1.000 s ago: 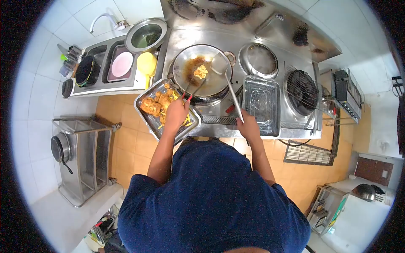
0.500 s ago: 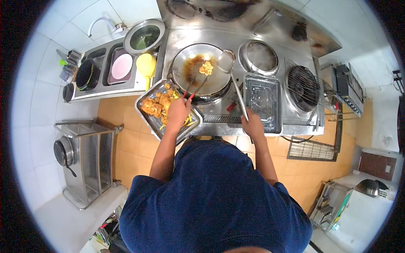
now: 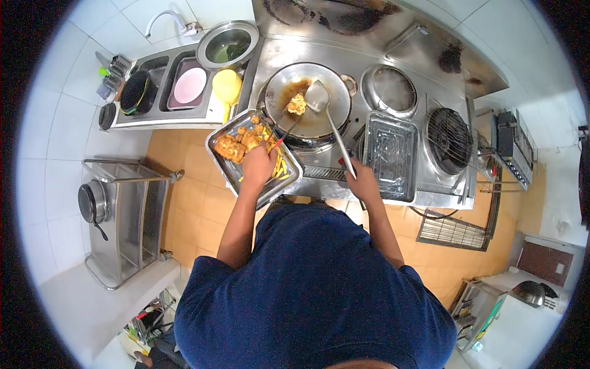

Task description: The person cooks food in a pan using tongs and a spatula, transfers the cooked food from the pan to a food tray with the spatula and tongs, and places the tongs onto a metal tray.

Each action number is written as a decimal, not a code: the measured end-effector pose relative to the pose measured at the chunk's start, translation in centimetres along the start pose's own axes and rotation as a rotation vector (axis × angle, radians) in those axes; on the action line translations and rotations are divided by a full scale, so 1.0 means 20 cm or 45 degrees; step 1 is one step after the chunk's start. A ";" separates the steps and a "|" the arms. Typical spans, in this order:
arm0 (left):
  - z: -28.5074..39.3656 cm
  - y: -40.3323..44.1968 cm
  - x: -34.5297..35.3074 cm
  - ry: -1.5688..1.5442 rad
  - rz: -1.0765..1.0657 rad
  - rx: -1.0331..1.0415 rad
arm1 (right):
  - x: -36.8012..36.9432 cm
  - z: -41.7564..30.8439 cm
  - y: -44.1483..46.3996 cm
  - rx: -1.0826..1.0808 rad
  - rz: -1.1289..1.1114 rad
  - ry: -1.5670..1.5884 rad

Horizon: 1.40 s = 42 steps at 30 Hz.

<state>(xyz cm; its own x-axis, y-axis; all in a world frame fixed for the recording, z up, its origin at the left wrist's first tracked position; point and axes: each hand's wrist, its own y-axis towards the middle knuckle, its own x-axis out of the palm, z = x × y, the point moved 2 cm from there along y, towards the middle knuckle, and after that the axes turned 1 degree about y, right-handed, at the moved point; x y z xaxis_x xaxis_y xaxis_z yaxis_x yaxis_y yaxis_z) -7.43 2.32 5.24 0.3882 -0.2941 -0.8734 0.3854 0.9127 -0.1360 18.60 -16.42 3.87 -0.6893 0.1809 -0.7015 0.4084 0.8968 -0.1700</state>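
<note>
My left hand (image 3: 259,165) is closed around red-handled tongs (image 3: 276,144) and hangs over a metal tray (image 3: 296,180). In that tray lie fried pieces (image 3: 230,149) and yellow fries (image 3: 281,170). The tongs' tips reach into the wok (image 3: 338,79), close to a golden fried piece (image 3: 297,104); whether they pinch it is unclear. My right hand (image 3: 364,182) grips the handle of a long wok spatula (image 3: 338,133). Its blade is inside the wok, just right of the fried piece. Brown liquid colours the wok's bottom.
Right of the wok are a steaming round pan (image 3: 393,86), a rectangular metal tray (image 3: 412,161) and a grated burner (image 3: 448,138). On the left are a yellow ladle (image 3: 227,85), a pink plate (image 3: 190,85) and a metal bowl (image 3: 209,60). A steel cart (image 3: 114,237) stands behind left.
The spatula's blade has moved left from the wok's right rim to beside the fried piece. The fried piece sits slightly further left and nearer in the wok. The whole view has shifted.
</note>
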 end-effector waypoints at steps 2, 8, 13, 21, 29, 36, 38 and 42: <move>0.01 0.01 0.01 0.003 -0.021 0.009 | -0.02 0.00 -0.01 0.000 0.021 0.002; 0.09 0.09 0.09 -0.077 -0.030 0.118 | -0.17 -0.06 -0.08 0.133 0.075 -0.085; 0.16 0.20 0.21 -0.167 0.041 0.185 | -0.17 0.03 -0.12 0.089 0.178 -0.002; 0.14 0.21 0.20 -0.150 -0.004 0.159 | -0.14 0.07 -0.17 0.024 0.255 -0.028; 0.06 0.03 0.01 -0.048 -0.056 0.054 | -0.06 -0.01 -0.03 0.142 0.056 -0.093; 0.02 -0.03 -0.02 -0.028 -0.058 -0.028 | 0.09 -0.02 -0.03 -0.003 0.015 0.063; 0.00 -0.02 0.03 -0.045 -0.009 0.021 | 0.08 -0.02 -0.04 -0.001 0.025 0.095; 0.06 0.01 0.06 -0.099 0.018 0.076 | -0.07 -0.12 -0.06 0.031 0.041 0.016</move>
<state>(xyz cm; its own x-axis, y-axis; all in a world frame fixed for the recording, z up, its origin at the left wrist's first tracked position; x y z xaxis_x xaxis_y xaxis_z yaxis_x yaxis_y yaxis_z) -5.94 1.90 4.69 0.4565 -0.3048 -0.8359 0.4281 0.8989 -0.0940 17.80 -16.75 6.71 -0.6829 0.2144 -0.6983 0.4449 0.8803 -0.1648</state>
